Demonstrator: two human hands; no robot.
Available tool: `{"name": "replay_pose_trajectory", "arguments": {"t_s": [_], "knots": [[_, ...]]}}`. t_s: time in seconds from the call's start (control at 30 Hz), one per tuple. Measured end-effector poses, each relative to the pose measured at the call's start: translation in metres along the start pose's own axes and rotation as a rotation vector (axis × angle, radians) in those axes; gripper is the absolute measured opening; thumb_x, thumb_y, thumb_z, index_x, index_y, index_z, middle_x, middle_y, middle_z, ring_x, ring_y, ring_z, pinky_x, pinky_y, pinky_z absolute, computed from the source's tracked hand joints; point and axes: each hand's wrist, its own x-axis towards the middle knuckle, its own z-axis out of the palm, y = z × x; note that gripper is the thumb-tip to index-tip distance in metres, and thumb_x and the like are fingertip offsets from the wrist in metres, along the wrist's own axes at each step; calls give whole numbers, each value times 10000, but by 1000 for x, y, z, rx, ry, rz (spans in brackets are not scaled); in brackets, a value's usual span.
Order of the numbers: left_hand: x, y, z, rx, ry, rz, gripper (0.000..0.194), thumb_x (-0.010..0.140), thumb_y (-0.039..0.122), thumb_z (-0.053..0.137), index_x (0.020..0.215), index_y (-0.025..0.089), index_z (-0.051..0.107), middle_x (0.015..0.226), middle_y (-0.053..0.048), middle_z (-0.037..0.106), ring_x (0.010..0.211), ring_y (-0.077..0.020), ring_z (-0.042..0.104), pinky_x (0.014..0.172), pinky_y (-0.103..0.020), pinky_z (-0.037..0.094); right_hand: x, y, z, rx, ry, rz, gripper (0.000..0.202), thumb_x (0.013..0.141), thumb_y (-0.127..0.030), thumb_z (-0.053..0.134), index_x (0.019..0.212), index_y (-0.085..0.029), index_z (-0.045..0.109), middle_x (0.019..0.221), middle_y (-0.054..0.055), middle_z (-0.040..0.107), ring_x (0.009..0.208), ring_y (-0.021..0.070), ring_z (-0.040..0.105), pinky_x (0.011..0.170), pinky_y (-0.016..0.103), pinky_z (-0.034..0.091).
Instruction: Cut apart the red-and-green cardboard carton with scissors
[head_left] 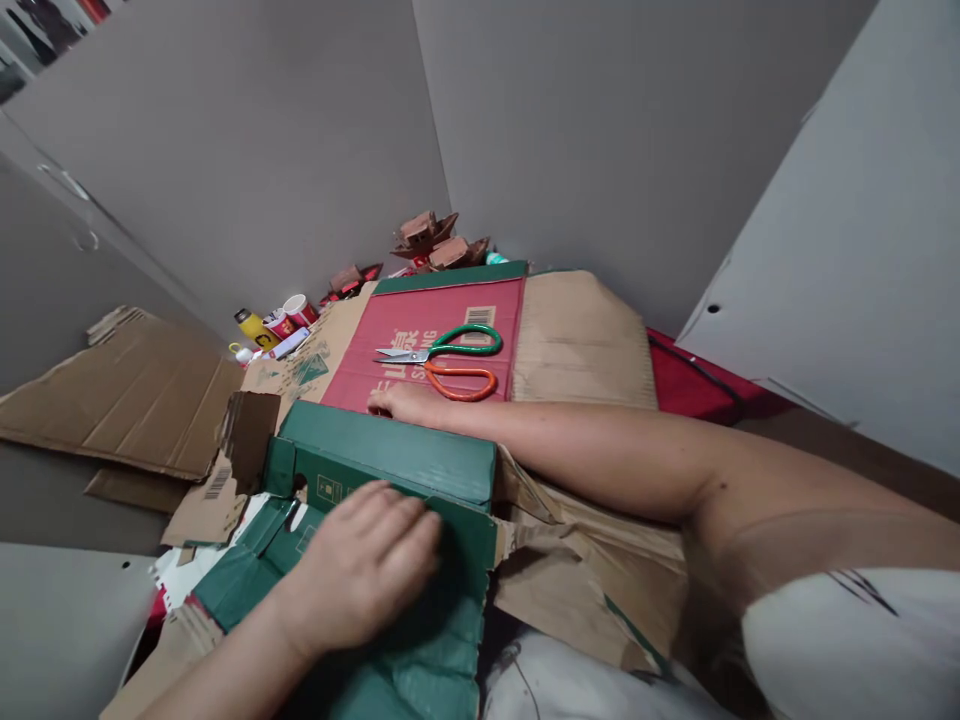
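Observation:
A sheet of green cardboard point(431, 455) with a folded raised panel and torn edges lies in front of me. My left hand point(367, 560) rests on its near face, back upward, fingers curled under; whatever they hold, if anything, is hidden. Reaching in from the right, my right hand point(401, 402) lies just beyond the panel's far edge with fingers bent. The panel partly covers its fingers, so contact there cannot be made out. Just past that hand, scissors point(416, 356) with one green and one orange handle lie on a red-printed cardboard piece point(367, 345), blades partly apart, pointing left.
Brown cardboard pieces point(127, 400) stand at the left. Paper cups point(298, 308), a yellow bottle point(253, 326) and brown model boats point(424, 232) sit at the back. Grey panels point(300, 130) enclose the table. Crumpled brown cardboard point(600, 570) lies below my right forearm.

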Motion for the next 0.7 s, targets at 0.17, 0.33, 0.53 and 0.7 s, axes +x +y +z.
{"name": "replay_pose_trajectory", "arguments": {"t_s": [0.17,0.33,0.53,0.7], "knots": [[55,18,7,47,-212,388,260,948,259,459,1084,122,633,1207,-97,638,1215,-265,511,1088,-444,342,-2,-1,-2,1,4,1,173,863,-216,548,969,-186,682,935,32,707,811,163,594,573,239,275],[76,14,13,67,-302,369,279,966,322,433,948,135,639,948,-94,674,1123,-285,542,1055,-475,325,-4,-2,-4,15,20,-10,148,831,-194,581,929,-185,692,914,25,710,799,163,597,565,238,274],[83,17,4,79,-387,473,167,874,270,567,871,140,671,797,-67,643,1008,-271,523,1008,-456,336,-8,-1,-1,10,81,-66,221,925,-298,515,947,-176,697,933,53,716,778,166,598,588,254,278],[64,26,-16,116,-373,489,180,876,299,575,896,170,699,832,-57,651,995,-249,525,992,-447,332,-9,0,3,-15,130,-99,199,907,-252,518,919,-155,692,925,87,714,767,172,592,597,272,272]]}}
